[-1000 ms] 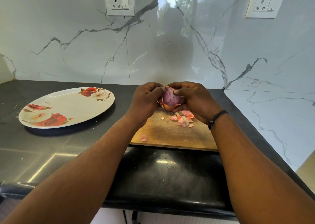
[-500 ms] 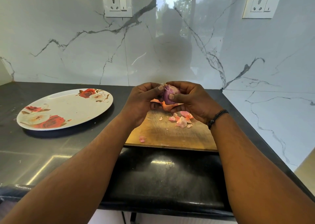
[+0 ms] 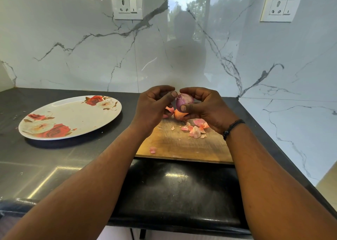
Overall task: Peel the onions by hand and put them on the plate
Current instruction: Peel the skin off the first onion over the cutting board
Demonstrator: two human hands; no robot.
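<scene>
Lying on the dark counter (image 3: 54, 166) well to the left of the cutting board (image 3: 182, 146), the rose-patterned plate (image 3: 73, 115) holds no onion. Nearer the board, the left hand (image 3: 151, 110) hovers above its far left corner with fingers curled and the thumb tip touching the top of the purple onion (image 3: 184, 102); whether those fingers pinch a bit of skin cannot be told. Behind that hand, two unpeeled orange-pink onions (image 3: 179, 114) sit on the board's far edge, partly hidden. The purple onion is held in the air above the far part of the board, gripped by the right hand (image 3: 206, 110), whose thumb presses its near side while the fingers wrap round the back. So the two hands meet at the onion. Pink skin scraps (image 3: 197, 128) lie scattered on the board below the right hand, and one stray scrap (image 3: 152, 150) lies near the board's front left edge. A black band (image 3: 233, 127) circles the right wrist.
</scene>
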